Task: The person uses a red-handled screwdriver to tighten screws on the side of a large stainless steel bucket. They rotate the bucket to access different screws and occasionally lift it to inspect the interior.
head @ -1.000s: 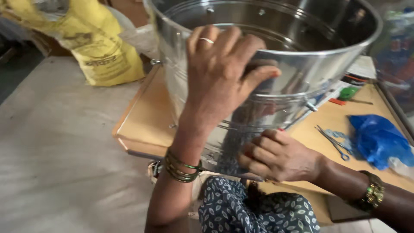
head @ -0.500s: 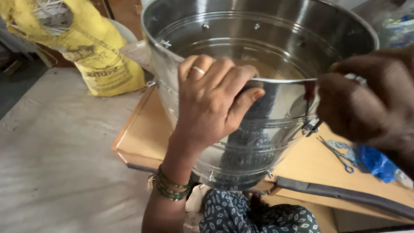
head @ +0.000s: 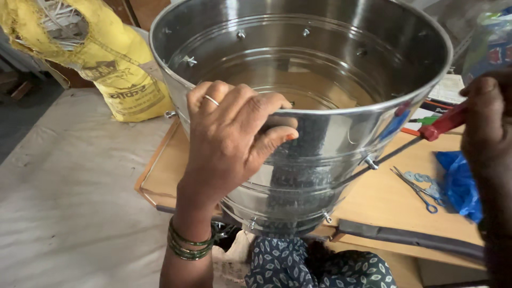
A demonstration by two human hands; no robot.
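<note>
A large shiny metal drum [head: 330, 160], open at the top with small screws around its wall, rests tilted on a low wooden board [head: 373, 197]. My left hand [head: 232, 138], ring on one finger and green bangles at the wrist, grips the near rim of the drum. My right hand [head: 488, 122] at the right edge holds a red-handled screwdriver [head: 405, 144]. Its thin shaft reaches down-left to a screw [head: 369, 162] on the drum's outer wall.
A yellow sack [head: 101, 58] stands at the back left on the pale floor sheet. Scissors [head: 416, 189], a blue plastic bag [head: 461, 184] and small washers lie on the board at right. A dark rubber strip [head: 410, 237] runs along the board's near edge. Patterned fabric covers my lap below.
My right hand rose from the drum's lower wall to the right side and now holds the screwdriver against a screw. My left hand stays on the rim. The view moved closer.
</note>
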